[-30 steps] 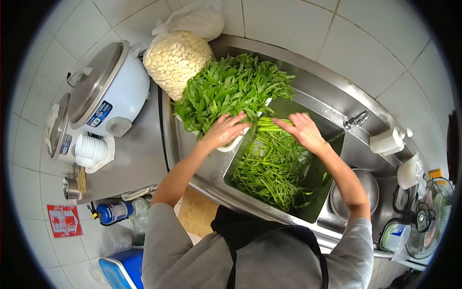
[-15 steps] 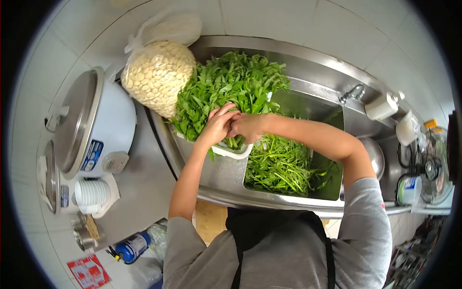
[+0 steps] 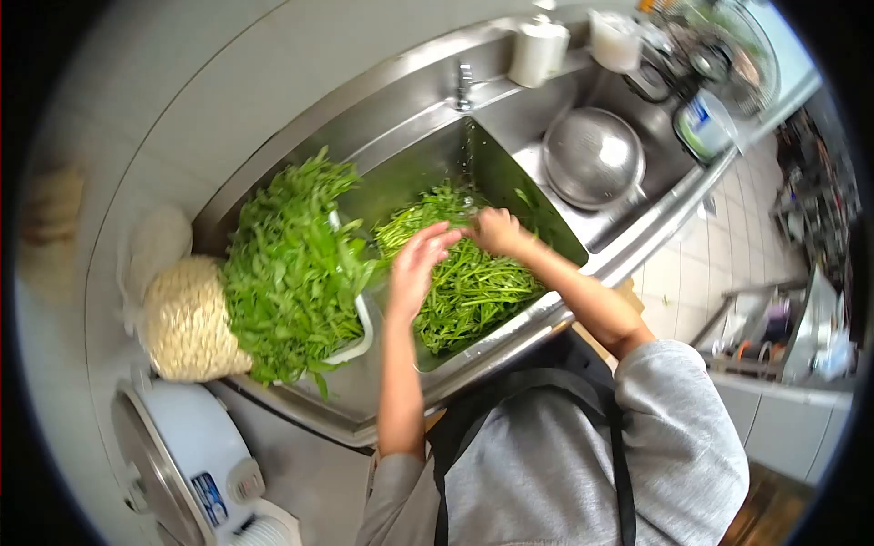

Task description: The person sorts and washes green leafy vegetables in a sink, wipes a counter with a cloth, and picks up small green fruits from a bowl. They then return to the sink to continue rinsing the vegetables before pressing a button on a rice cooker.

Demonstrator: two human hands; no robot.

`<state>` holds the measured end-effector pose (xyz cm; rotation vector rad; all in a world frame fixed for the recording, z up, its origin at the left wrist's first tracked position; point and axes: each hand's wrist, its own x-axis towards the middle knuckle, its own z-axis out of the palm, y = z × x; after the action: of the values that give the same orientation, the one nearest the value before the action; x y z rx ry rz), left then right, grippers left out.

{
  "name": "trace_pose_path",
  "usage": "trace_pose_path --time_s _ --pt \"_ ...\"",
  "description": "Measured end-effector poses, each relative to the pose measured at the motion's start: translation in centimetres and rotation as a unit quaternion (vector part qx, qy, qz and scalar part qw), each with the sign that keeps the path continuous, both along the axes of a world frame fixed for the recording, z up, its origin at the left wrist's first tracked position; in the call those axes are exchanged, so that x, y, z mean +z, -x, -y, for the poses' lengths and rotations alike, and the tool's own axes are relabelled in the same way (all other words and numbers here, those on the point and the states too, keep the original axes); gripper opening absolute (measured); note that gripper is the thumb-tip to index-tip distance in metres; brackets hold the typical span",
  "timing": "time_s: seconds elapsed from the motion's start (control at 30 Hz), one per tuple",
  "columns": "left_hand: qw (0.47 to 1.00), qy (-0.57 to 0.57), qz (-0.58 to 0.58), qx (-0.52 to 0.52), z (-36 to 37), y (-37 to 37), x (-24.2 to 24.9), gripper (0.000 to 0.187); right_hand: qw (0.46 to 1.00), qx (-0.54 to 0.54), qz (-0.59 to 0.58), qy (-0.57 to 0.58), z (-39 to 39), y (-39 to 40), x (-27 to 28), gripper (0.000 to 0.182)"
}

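Long-stemmed leafy greens [image 3: 487,291] lie in the steel sink basin [image 3: 391,182], and both my hands are above them. My left hand [image 3: 417,268] has its fingers stretched out toward the right, with nothing visible in it. Close by, fingertips almost meeting it, my right hand [image 3: 501,229] is closed with curled fingers; whatever is inside its grip is hidden. To the left, a big heap of picked leafy greens [image 3: 291,273] overflows a white plastic container [image 3: 366,328] on the sink's ledge.
A tap [image 3: 464,86] stands behind the basin. The right-hand basin holds a metal bowl [image 3: 594,156]. At the left are a clear bag of pale beans or seeds [image 3: 191,318] and a large rice cooker [image 3: 187,446]. A white pump bottle [image 3: 539,50] sits on the back ledge.
Both hands have left the heap in the white container and are now over the greens in the basin. My left hand's fingers have straightened. The view has turned toward the right.
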<state>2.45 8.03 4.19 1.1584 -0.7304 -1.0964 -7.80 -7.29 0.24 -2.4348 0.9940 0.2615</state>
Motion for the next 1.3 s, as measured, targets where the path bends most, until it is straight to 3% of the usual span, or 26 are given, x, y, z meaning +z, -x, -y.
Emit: trace_pose_path --time_s 0.03,0.07,0.13,0.17,0.3,0.33,0.37,0.43,0.47,0.53,0.57,0.6,0.67,0.73,0.77,0.8,0.83,0.87,0.9,0.97,1.03,1.07,1.13,1.2,1.27,1.3 --pt "0.983 -0.067 0.169 0.025 2.7 1.0 -6.0 0.039 0.988 -0.006 0.073 -0.135 0.0 1.8 -5.8 0.07" --pt "0.934 -0.118 0.334 0.055 5.5 2.3 -10.9 0.044 0.812 -0.233 0.23 -0.484 -2.8 4.2 -5.0 0.081" --pt "0.97 -0.074 0.229 0.014 8.8 6.8 -13.8 0.056 0.526 -0.348 0.371 -0.681 -4.0 4.6 -6.7 0.087" --pt "0.992 -0.056 0.112 -0.024 9.1 9.5 -14.6 0.069 0.526 -0.377 0.463 -0.606 -4.3 4.5 -6.1 0.08" --pt "0.989 -0.085 0.12 0.025 11.3 12.8 -8.2 0.052 0.537 -0.4 0.697 -0.256 1.8 -0.6 -13.2 0.018" --pt "0.988 -0.081 0.129 0.033 11.1 12.7 -5.4 0.048 0.52 -0.388 0.716 -0.255 2.0 1.9 -5.3 0.006" --pt "0.99 -0.023 0.132 0.035 11.8 13.3 -2.4 0.049 0.669 -0.357 0.623 -0.191 3.7 5.2 1.1 0.019" --pt "0.979 0.082 0.181 0.042 12.1 16.8 4.3 0.056 0.692 -0.207 0.653 -0.225 5.8 8.6 7.0 0.033" --pt "0.962 0.227 0.125 -0.091 13.2 17.3 5.2 0.056 0.742 -0.091 0.62 -0.239 7.5 10.6 7.6 0.032" --pt "0.965 0.107 0.221 -0.088 13.1 18.7 4.4 0.053 0.935 -0.043 0.32 -0.146 12.0 15.2 4.1 0.029" --pt "0.958 0.018 0.279 -0.065 13.5 19.3 3.3 0.051 0.972 0.054 0.016 0.226 13.9 17.6 0.9 0.037" --pt "0.945 -0.041 0.319 -0.053 14.1 20.0 2.6 0.049 0.952 0.121 0.081 0.269 16.6 20.1 -1.3 0.043" --pt "0.916 -0.115 0.374 -0.083 16.2 21.1 1.7 0.046 0.938 -0.034 0.316 -0.136 19.0 28.4 3.2 0.045" --pt "0.841 -0.18 0.483 -0.164 20.5 24.0 2.2 0.042 0.876 -0.138 0.429 0.171 20.3 35.1 4.0 0.041" --pt "0.722 -0.25 0.614 -0.196 23.5 26.3 2.3 0.057 0.861 -0.142 0.451 0.189 21.0 38.7 4.9 0.04" --pt "0.711 -0.178 0.646 -0.212 26.3 29.4 3.6 0.051 0.845 -0.152 0.506 0.082 21.9 41.6 5.1 0.038" --pt "0.832 0.005 0.487 -0.267 29.9 32.5 4.7 0.05 0.826 -0.198 0.522 0.08 23.0 44.6 4.2 0.038" --pt "0.908 -0.004 0.295 -0.298 32.7 36.7 5.2 0.046 0.803 -0.243 0.539 0.074 23.8 47.7 3.2 0.038" --pt "0.943 -0.018 0.088 -0.319 35.2 40.8 5.2 0.043 0.826 -0.288 0.466 0.134 24.3 51.5 2.5 0.038" --pt "0.852 -0.062 0.304 -0.422 40.0 47.4 3.4 0.044 0.821 -0.394 0.401 0.099 24.8 58.1 0.0 0.041" --pt "0.698 0.125 0.434 -0.555 44.6 52.1 -0.9 0.049 0.824 -0.468 0.318 0.031 25.3 64.6 -2.3 0.048" --pt "0.718 0.072 0.334 -0.606 46.1 55.3 -2.1 0.052 0.845 -0.484 0.22 0.052 25.3 67.7 -3.1 0.052" --pt "0.65 0.099 0.528 -0.538 48.1 60.8 -3.2 0.058 0.791 -0.581 0.189 0.041 25.8 72.4 -5.8 0.057" --pt "0.557 0.096 0.571 -0.595 51.6 64.5 -5.2 0.062 0.816 -0.544 0.181 0.073 26.2 77.8 -7.5 0.059" --pt "0.584 0.004 0.43 -0.688 56.0 68.2 -7.4 0.063 0.751 -0.616 0.237 -0.001 27.0 82.0 -10.2 0.06" --pt "0.543 0.015 0.536 -0.646 57.6 70.1 -6.4 0.064 0.76 -0.631 0.155 0.021 27.0 84.0 -11.4 0.061"
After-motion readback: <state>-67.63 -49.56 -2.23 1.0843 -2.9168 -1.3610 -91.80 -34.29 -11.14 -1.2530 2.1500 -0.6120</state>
